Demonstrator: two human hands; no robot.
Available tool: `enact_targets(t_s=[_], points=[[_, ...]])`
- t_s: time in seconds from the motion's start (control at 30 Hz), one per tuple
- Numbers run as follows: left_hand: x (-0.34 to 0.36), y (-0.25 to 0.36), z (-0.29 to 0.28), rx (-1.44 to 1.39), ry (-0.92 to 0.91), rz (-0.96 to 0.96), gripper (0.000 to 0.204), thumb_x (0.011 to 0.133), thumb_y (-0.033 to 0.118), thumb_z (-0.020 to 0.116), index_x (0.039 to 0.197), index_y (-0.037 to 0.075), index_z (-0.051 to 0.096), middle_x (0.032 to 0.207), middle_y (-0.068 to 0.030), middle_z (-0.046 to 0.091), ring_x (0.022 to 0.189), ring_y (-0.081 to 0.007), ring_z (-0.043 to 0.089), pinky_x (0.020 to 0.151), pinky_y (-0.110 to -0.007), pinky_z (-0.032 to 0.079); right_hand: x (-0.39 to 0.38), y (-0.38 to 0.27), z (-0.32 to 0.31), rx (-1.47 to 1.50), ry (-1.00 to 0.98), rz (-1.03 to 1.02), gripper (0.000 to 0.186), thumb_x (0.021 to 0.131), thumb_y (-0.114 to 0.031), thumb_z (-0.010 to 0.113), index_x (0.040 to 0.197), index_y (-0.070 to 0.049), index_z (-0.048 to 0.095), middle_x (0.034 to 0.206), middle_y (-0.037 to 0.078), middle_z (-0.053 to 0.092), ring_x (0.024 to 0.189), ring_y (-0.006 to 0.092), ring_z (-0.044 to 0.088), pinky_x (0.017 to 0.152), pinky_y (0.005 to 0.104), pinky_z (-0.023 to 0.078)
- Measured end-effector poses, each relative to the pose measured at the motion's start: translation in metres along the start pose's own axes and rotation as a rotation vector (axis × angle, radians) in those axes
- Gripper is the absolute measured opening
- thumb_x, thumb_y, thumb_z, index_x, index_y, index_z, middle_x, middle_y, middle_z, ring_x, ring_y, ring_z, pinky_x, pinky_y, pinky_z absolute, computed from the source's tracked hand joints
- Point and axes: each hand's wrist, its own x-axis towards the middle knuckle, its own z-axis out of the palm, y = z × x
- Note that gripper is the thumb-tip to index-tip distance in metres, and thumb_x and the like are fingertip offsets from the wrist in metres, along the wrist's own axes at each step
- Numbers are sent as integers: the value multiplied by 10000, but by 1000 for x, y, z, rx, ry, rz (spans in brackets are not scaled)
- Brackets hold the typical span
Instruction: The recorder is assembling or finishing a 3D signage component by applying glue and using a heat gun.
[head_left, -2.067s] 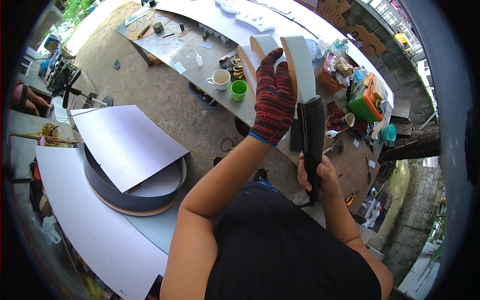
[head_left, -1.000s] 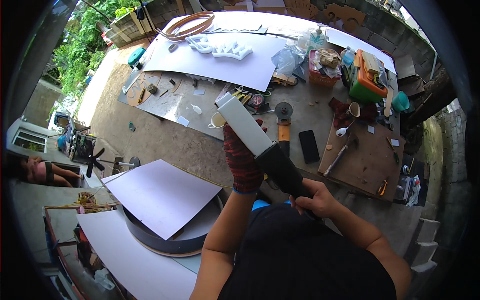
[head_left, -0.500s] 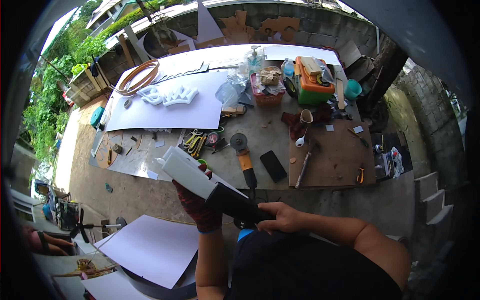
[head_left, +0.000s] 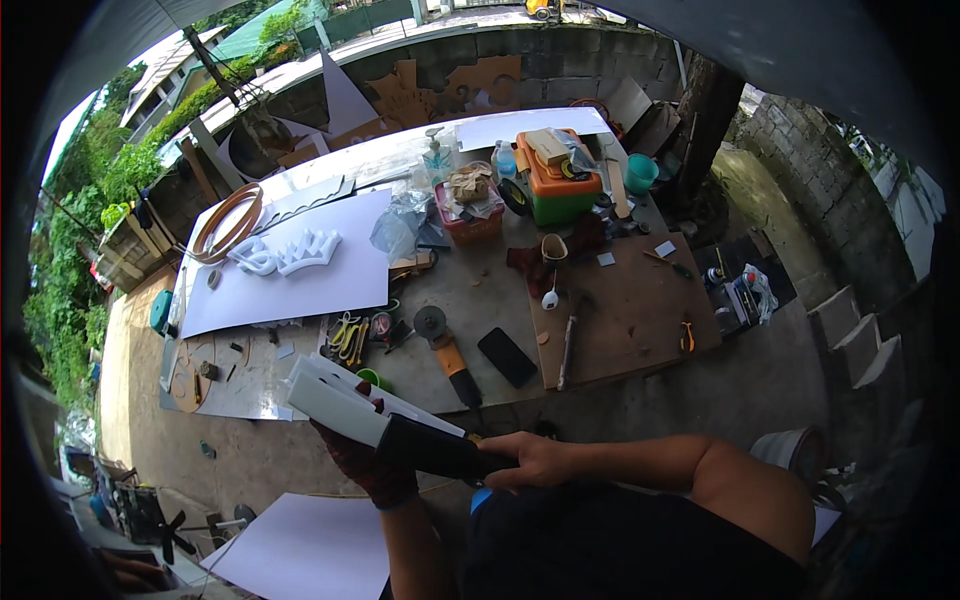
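Observation:
My left hand (head_left: 368,468), in a dark red and black knit glove, is closed around a thick white slotted piece (head_left: 335,402) from below, with gloved fingertips showing in the gap between its two long sides. Against the right end of that piece lies a smooth black, flat-sided piece (head_left: 430,447). My bare right hand (head_left: 530,458) grips the black piece's right end, thumb and fingers wrapped round it. Both pieces are in the air over the table's near edge. What exactly the black piece is, and whether it is joined to the white one, I cannot tell.
On the table are an angle grinder (head_left: 446,350), a black phone (head_left: 507,357), a green cup (head_left: 373,380), a hammer (head_left: 568,345), a brown board (head_left: 630,310) and a white sheet (head_left: 330,215) bearing white letter shapes (head_left: 308,252). An orange-lidded toolbox (head_left: 560,180) stands behind.
My view has swung, so the table sits farther left and lower in the picture. Both hands keep their hold, and the white and black pieces appear slightly lower and farther left.

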Motion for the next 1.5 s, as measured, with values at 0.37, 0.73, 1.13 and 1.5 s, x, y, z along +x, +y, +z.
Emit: enact_targets(t_s=[0.37, 0.73, 1.13, 1.5], points=[[-7, 6, 5, 218, 31, 71, 612, 861, -20, 606, 1403, 45, 327, 1167, -171, 595, 1073, -255, 610, 910, -356, 509, -3, 1, 1, -40, 1, 6, 447, 910, -229, 663, 1254, 5, 501, 856, 50, 622, 654, 89, 570, 614, 251, 468], [-7, 13, 11, 154, 80, 69, 554, 850, -42, 604, 1348, 54, 384, 1104, -143, 601, 1031, -235, 625, 850, -340, 535, -2, -13, 3, -35, 0, 15, 224, 900, -146, 658, 1060, -20, 564, 828, 37, 610, 681, 97, 586, 636, 255, 476], [-3, 17, 12, 123, 74, 75, 457, 946, 137, 536, 1363, 54, 368, 1124, -165, 594, 1024, -250, 627, 860, -352, 538, 2, -16, 1, -7, -2, -4, 253, 887, -119, 667, 1098, -22, 565, 851, 43, 620, 697, 97, 592, 654, 260, 483], [-4, 16, 10, 127, 53, 61, 447, 968, 202, 514, 1360, 53, 360, 1133, -174, 585, 1035, -264, 625, 875, -365, 542, 2, -14, 1, -13, -12, -16, 251, 885, -119, 669, 1091, -20, 567, 874, 41, 610, 721, 96, 589, 662, 261, 484]])
